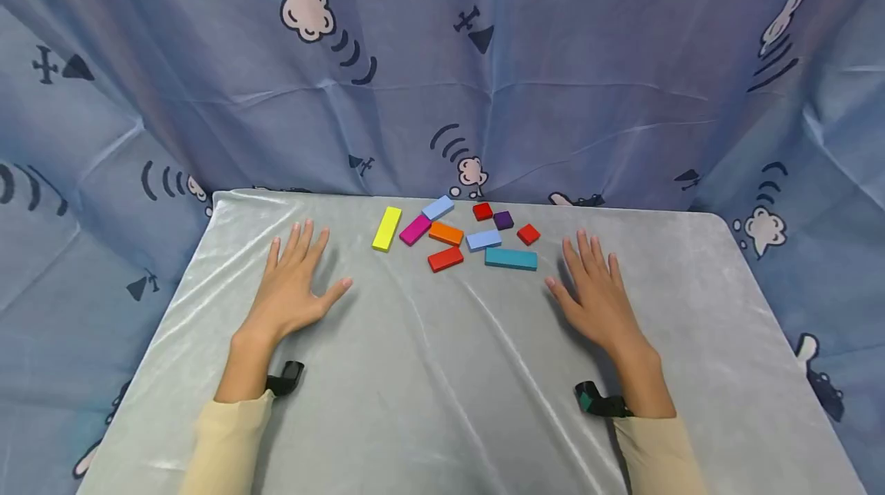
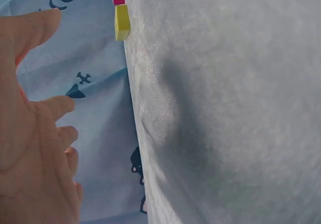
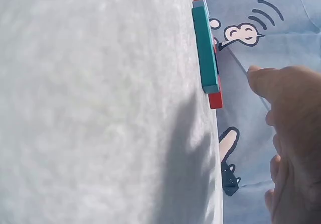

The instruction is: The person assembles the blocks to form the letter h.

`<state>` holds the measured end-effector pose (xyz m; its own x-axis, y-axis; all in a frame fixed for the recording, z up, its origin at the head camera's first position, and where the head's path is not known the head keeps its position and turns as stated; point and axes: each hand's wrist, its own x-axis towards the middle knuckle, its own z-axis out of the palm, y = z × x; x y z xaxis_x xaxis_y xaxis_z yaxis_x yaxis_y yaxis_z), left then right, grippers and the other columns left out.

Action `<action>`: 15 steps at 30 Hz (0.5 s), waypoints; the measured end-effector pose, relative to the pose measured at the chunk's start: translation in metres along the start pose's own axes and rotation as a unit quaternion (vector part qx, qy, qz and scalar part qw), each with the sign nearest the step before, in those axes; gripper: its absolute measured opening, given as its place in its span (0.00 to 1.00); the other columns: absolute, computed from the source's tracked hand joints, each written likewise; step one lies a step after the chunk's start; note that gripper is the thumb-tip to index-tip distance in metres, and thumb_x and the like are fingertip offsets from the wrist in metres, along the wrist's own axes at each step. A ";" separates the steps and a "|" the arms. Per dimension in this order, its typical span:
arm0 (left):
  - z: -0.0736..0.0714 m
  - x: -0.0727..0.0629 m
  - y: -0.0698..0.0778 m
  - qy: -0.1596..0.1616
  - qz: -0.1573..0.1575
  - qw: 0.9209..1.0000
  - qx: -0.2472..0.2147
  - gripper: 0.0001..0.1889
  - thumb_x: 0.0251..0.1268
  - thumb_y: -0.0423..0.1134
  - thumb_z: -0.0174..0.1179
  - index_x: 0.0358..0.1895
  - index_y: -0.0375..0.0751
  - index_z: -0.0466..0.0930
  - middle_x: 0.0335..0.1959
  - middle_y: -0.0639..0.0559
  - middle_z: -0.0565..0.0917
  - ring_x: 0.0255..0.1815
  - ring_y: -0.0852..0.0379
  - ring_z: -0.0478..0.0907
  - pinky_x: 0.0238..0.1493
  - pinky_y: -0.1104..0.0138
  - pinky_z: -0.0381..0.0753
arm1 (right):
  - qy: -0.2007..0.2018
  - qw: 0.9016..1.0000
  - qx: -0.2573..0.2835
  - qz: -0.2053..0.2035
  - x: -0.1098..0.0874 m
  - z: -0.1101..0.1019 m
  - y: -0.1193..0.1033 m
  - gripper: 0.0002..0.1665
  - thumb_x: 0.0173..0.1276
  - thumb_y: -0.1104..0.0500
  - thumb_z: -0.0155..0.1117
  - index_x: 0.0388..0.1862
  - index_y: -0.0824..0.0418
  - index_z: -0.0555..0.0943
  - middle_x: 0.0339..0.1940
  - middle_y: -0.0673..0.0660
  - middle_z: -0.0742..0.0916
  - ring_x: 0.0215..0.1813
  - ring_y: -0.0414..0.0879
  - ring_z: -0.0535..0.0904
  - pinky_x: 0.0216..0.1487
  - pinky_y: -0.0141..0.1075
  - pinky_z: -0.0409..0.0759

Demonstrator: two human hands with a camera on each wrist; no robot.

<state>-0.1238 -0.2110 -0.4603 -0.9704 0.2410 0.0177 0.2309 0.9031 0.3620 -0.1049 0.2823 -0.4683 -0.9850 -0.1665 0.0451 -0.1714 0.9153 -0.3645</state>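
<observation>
Several coloured blocks lie in a loose cluster toward the far edge of the cloth-covered table. My left hand [image 1: 289,284] hovers left of them, fingers spread, nearest to the yellow block [image 1: 386,229]. Over on the right, my right hand [image 1: 596,291] is held with fingers straight and thumb out, holding nothing. Closest to it are the teal block [image 1: 511,259] and a small red block [image 1: 528,234]. Between these lie a magenta block [image 1: 415,230], an orange block [image 1: 445,234], a red block [image 1: 445,259], two light blue blocks [image 1: 483,240] and a purple block [image 1: 503,220].
A pale, creased cloth [image 1: 429,403] covers the table. Blue patterned curtain [image 1: 415,57] hangs behind it and along both sides. Each wrist wears a small black camera, the left one [image 1: 286,379] and the right one [image 1: 600,401] on the inner side.
</observation>
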 end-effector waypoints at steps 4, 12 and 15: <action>0.008 -0.004 0.005 -0.009 -0.001 1.000 0.004 0.53 0.72 0.73 0.53 0.88 0.46 0.45 0.90 0.41 0.42 0.91 0.38 0.37 0.89 0.39 0.29 | -0.016 1.000 0.007 -0.004 -0.004 -0.002 -0.002 0.47 0.83 0.40 0.53 0.89 0.62 0.50 0.90 0.66 0.50 0.90 0.68 0.42 0.86 0.71 0.38; 0.000 -0.003 0.019 0.023 0.045 0.999 -0.008 0.50 0.71 0.66 0.61 0.87 0.45 0.52 0.90 0.44 0.46 0.91 0.37 0.39 0.88 0.38 0.30 | -0.002 0.998 0.019 -0.055 0.003 0.004 -0.027 0.43 0.80 0.46 0.61 0.87 0.57 0.59 0.88 0.65 0.63 0.87 0.66 0.58 0.84 0.69 0.57; -0.008 0.005 0.024 0.035 0.070 0.997 -0.005 0.48 0.71 0.60 0.64 0.86 0.43 0.55 0.89 0.42 0.50 0.91 0.38 0.43 0.89 0.38 0.34 | 0.006 0.998 0.010 -0.063 0.009 0.004 -0.038 0.41 0.79 0.47 0.64 0.85 0.56 0.64 0.86 0.66 0.66 0.84 0.66 0.63 0.81 0.69 0.63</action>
<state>-0.1232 -0.1911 -0.4438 -0.9313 0.3386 0.1345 0.3643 0.8583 0.3613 -0.1070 0.2450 -0.4578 -0.9558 -0.2756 0.1027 -0.2939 0.8800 -0.3730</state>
